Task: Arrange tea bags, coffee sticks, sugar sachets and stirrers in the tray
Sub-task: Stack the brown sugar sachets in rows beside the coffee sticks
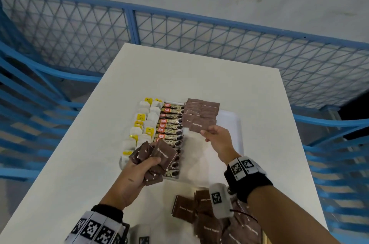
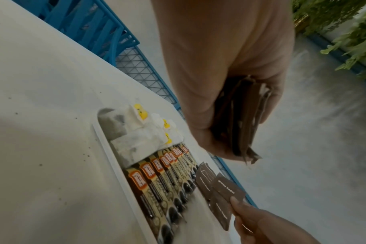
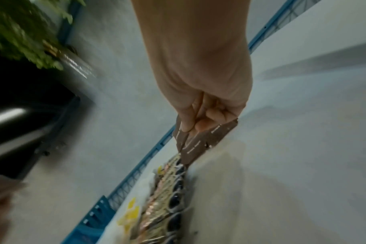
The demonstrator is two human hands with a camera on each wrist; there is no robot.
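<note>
Far half of the counter [image 1: 191, 72] is bare and open to approach. In the tray [image 1: 237, 124], the left columns are filled by tea bags [image 1: 143, 122] and coffee sticks [image 1: 170, 124]; brown sugar sachets [image 1: 201, 110] occupy the far middle. The tray's right strip is bare, as is the patch nearer than the sachets (partly under the right hand [image 1: 218, 140]). Loose sachets [image 1: 201, 209] clutter the near edge. A blue mesh fence [image 1: 199, 34] bounds the far side.

The right hand [image 3: 204, 92] pinches a few brown sugar sachets [image 3: 195, 140] by their upper edges, fanned out and hanging down over the row of coffee sticks [image 3: 167, 186] (blurred here), with yellow-tagged tea bags [image 3: 134, 213] beside them.
</note>
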